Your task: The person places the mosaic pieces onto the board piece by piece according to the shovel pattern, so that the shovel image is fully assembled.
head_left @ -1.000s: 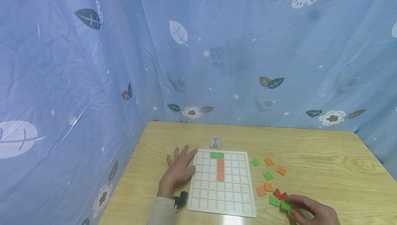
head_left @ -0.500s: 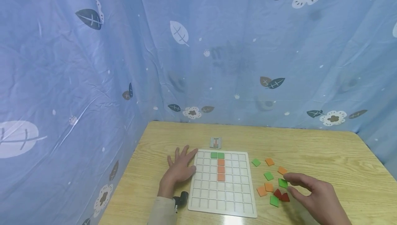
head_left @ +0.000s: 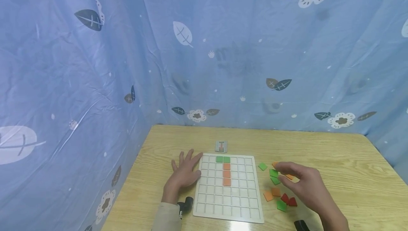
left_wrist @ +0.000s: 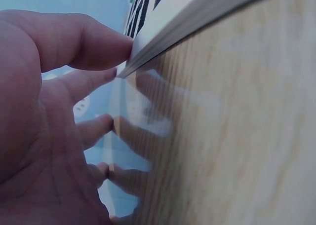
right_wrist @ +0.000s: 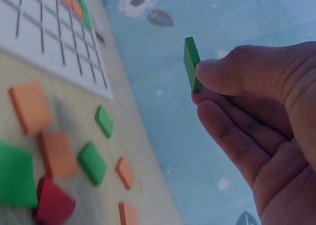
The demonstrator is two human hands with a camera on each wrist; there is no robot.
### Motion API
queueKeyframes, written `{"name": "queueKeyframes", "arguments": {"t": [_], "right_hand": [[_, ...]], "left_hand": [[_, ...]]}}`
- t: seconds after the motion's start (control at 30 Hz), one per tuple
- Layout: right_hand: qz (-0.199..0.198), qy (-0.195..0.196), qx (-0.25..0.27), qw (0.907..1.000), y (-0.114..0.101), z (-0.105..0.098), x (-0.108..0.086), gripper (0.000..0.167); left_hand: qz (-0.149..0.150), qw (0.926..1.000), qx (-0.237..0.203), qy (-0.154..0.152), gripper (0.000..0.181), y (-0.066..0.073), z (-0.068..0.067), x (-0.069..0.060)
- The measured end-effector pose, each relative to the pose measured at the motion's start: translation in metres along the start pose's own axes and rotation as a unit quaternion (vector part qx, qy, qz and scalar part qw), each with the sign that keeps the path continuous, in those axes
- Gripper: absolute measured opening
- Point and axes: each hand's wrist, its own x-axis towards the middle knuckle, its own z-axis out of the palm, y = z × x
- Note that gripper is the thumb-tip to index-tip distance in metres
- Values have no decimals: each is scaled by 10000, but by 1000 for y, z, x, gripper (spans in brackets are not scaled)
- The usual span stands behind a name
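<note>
A white grid board (head_left: 210,200) lies on the table, with two green tiles in its top row and a column of orange tiles below the right one. My left hand (head_left: 183,175) rests at the board's left edge, fingers spread; in the left wrist view its thumb touches the board's side. A green square tile (right_wrist: 191,64) is pinched between the thumb and fingers of my right hand (head_left: 304,181), raised over the loose tiles right of the board. Beneath it lie a green tile (right_wrist: 92,163) and orange tiles (right_wrist: 30,107), some partly covered in the head view.
A small patterned card (head_left: 221,146) lies behind the board. Two red pieces (head_left: 292,202) and another green tile (head_left: 281,205) are near the front right. A blue curtain (head_left: 242,64) with leaf and flower prints hangs along the table's back and left.
My right hand has lifted the green tile from beside the red pieces and carried it away from me and a little to the left. My left hand has stayed at the board's edge.
</note>
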Motion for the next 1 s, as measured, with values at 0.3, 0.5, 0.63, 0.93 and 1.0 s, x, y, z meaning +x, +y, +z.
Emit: {"name": "queueKeyframes", "arguments": {"t": [0.3,0.5,0.63,0.93,1.0], "right_hand": [[-308,-195,181,9992,-13,16,28,35],[-316,-310,374,9983,-20,28,45,32],[-252,-445,586,9970,-22,38,56,30],[50,-719,961,9928,-20,62,71,30],[79,-778,1042,9915,-19,67,73,29]], "left_hand": [[-23,10000,1,2,77,0,0,1],[-17,10000,-17,13,77,1,0,1],[-30,10000,-28,21,77,0,0,0],[-32,10000,-20,6,76,1,0,0],[-17,10000,-13,10,76,0,0,0]]}}
